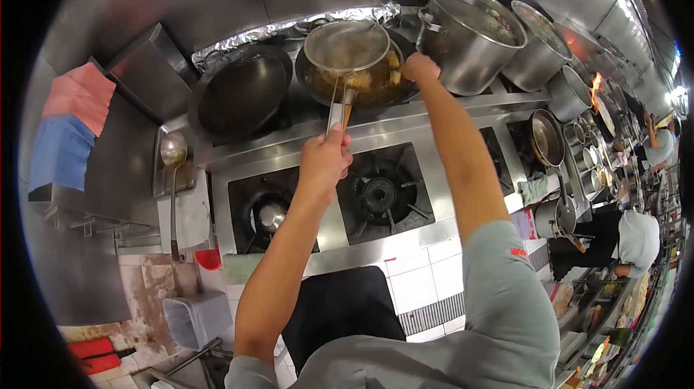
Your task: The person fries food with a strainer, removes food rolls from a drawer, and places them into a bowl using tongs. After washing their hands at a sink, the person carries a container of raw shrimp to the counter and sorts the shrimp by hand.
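Observation:
My left hand (324, 161) is wrapped round the handle of a round mesh strainer (347, 45), which is over a wok (307, 82) of oil with browned pieces of food (365, 79) in it. A second handle, wooden, shows beside the strainer's handle near my left hand. At the right rim of that wok is my right hand (421, 69), its fingers closed; what they hold, if anything, is too small to make out. An empty dark wok (242, 96) sits on the left.
Two large steel pots (470, 45) (535, 49) stand right of the wok. Nearer are bare burners (379, 192) and a small steel bowl (271, 214). A ladle (173, 152) rests at left. Flames rise (596, 89) far right, where co-workers (640, 243) stand.

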`<state>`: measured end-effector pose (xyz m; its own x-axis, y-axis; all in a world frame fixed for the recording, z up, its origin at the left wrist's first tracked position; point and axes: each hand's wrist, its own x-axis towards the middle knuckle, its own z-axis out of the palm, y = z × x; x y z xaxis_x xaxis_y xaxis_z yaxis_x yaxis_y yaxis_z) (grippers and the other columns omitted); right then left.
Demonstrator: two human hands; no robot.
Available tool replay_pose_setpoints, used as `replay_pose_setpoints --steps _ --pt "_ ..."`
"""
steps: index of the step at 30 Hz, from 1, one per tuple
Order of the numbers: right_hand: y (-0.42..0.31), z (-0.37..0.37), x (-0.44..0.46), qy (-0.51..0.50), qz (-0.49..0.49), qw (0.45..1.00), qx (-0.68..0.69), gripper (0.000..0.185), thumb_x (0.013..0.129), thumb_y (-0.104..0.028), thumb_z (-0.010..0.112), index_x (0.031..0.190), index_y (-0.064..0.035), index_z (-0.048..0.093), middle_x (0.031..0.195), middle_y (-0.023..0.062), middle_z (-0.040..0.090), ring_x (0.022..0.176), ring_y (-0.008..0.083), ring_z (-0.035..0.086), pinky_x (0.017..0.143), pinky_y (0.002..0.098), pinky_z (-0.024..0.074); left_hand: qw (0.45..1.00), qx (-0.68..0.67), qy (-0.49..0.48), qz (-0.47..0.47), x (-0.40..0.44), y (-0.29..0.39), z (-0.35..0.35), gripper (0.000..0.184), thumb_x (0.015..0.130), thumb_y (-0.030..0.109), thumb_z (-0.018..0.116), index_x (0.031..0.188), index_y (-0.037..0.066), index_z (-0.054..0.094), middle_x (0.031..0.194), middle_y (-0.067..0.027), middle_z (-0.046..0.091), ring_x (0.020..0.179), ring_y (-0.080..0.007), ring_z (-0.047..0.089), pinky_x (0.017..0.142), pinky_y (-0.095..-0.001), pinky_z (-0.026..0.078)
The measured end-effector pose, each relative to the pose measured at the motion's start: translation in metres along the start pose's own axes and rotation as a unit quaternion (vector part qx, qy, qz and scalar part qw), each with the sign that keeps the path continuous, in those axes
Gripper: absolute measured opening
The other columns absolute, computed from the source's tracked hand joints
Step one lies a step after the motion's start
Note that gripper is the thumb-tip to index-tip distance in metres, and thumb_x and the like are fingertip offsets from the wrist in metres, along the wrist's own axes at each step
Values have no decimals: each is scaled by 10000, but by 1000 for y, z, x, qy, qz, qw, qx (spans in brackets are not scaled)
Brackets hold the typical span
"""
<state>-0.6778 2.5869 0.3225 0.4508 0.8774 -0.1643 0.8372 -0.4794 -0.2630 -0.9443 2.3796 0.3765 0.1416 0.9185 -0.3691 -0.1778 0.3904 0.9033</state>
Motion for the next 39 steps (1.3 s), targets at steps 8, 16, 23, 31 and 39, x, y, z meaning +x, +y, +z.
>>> replay_pose_setpoints --steps 8,16,23,31,39 --pt "107 -108 -136 251 -129 959 -42 498 853 -487 632 1071 -41 677 1018 211 680 981 386 647 846 463 511 999 -19 -42 -11 4 -29 21 332 1001 330 481 826 51 524 543 27 414 419 -52 338 374 -232 205" --pt "225 -102 -343 231 -43 963 133 547 866 -431 665 1112 58 650 985 279 666 938 375 669 809 389 503 997 67 16 20 28 -84 62 347 998 329 479 828 34 549 573 -12 474 426 -89 395 370 -244 254" --pt "264 -49 -422 232 -12 956 181 520 873 -361 693 1121 92 633 851 225 694 734 244 661 700 336 496 989 123 81 34 64 -113 55 363 993 347 481 819 37 552 577 -32 503 425 -119 421 370 -263 278" --pt "256 -25 -429 169 37 943 285 386 906 -281 675 1093 56 651 663 -3 539 631 74 432 554 252 360 999 1 38 -33 96 -117 56 347 1008 358 456 874 47 530 532 -9 432 372 -102 319 354 -269 221" --pt "245 7 -399 92 27 931 351 424 896 -291 695 1103 76 647 643 -19 521 595 49 414 529 220 342 997 11 12 -79 82 -130 47 437 989 454 458 945 37 579 531 -48 508 365 -117 400 338 -262 278"
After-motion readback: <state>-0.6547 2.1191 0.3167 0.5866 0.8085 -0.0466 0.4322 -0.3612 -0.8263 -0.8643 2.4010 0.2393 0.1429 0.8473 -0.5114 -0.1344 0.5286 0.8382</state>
